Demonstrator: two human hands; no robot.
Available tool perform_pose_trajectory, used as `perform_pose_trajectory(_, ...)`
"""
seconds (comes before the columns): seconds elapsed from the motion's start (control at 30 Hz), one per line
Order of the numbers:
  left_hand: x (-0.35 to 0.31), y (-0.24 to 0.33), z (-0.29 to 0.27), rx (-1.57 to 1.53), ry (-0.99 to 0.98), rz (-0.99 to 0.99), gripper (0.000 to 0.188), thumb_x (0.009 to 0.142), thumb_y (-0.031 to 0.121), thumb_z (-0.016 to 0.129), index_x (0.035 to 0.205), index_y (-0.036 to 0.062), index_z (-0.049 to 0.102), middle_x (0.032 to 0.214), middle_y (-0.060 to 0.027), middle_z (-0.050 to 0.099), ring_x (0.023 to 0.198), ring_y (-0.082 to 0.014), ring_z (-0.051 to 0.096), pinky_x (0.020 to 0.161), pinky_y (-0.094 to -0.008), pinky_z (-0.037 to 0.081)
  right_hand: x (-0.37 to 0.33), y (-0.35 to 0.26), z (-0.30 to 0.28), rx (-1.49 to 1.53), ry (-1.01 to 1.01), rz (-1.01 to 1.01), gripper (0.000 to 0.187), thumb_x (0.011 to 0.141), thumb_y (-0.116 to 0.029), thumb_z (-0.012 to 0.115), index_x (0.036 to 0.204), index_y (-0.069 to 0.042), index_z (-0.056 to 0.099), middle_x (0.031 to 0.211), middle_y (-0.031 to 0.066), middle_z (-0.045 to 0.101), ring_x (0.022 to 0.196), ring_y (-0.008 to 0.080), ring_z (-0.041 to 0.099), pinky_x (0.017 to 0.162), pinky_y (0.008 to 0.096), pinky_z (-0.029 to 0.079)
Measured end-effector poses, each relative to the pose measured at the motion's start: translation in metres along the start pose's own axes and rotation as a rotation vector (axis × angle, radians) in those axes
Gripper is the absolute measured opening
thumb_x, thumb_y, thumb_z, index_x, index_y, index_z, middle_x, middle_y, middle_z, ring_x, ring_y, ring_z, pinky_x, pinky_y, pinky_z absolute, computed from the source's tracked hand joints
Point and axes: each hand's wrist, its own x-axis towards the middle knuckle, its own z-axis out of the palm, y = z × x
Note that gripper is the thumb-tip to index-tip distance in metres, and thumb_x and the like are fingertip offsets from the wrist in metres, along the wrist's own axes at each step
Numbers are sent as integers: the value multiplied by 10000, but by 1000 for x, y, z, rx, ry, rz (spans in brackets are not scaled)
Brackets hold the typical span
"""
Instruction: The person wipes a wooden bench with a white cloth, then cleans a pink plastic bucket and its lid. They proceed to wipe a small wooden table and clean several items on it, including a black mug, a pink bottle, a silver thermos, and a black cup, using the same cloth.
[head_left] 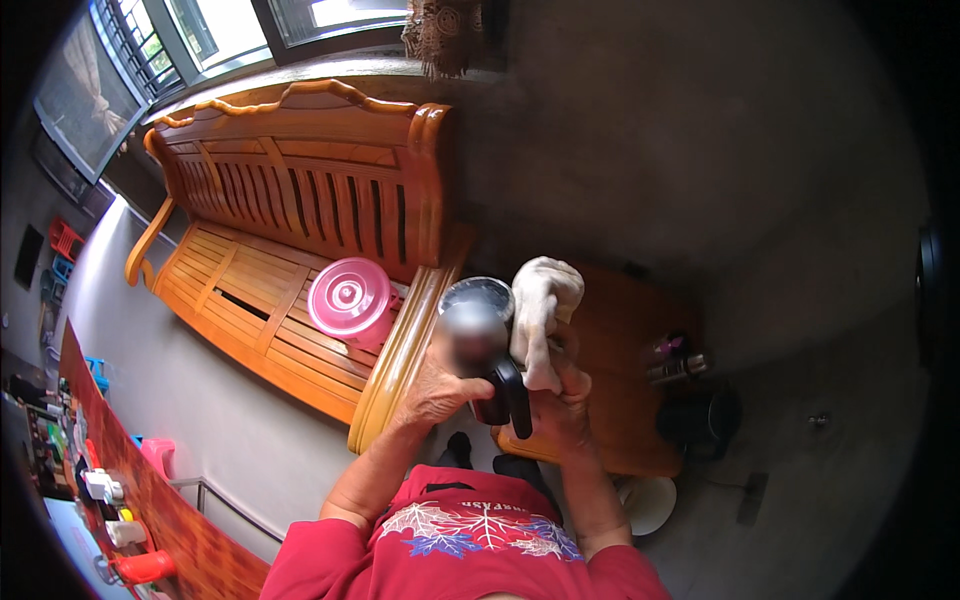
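In front of my chest, my left hand (438, 392) grips a shiny kettle (478, 296) with a black handle (513, 398). The kettle is tilted, and part of its surface is blurred. Its side rests against my palm, with the thumb stretched toward the handle. Just to the right, my right hand (566, 400) is closed on a bunched white cloth (546, 300), which stands up above the fingers and touches or nearly touches the kettle. The cloth hides some of the right fingers.
A wooden bench (250, 275) at left holds a pink lidded bucket (350, 297). On the right, a low wooden table (620, 330) bears a metallic flask (678, 368), with a dark round container (698, 420) beside its edge. A reddish counter (150, 470) with several items runs along the lower left.
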Motion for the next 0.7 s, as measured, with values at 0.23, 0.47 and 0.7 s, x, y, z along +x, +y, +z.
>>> perform_pose_trajectory(0.23, 4, -17, -10, -363, 43, -42, 855, 635, 366, 820, 1285, 51, 360, 1132, -91, 511, 1050, -206, 510, 905, -330, 433, -13, 14, 2, -401, -143, -334, 329, 661, -34, 730, 979, -51, 646, 1241, 138, 422, 1134, 289, 450, 953, 359, 365)
perform_pose_trajectory(0.47, 3, -38, -19, -260, -11, -214, 690, 652, 231, 787, 1220, 63, 433, 1082, -48, 515, 975, -155, 514, 835, -298, 455, -14, 3, 4, -347, -147, -301, 310, 717, -122, 717, 1000, -45, 618, 1237, 152, 407, 1168, 332, 405, 980, 404, 324)
perform_pose_trajectory(0.7, -12, -14, 3, 77, -154, -181, 839, 487, 217, 859, 1196, 7, 464, 1058, -72, 573, 945, -175, 550, 867, -317, 452, -6, 15, 7, -223, 227, 106, 460, 923, -287, 499, 1285, -13, 429, 1285, 173, 459, 1175, 272, 445, 987, 359, 331)
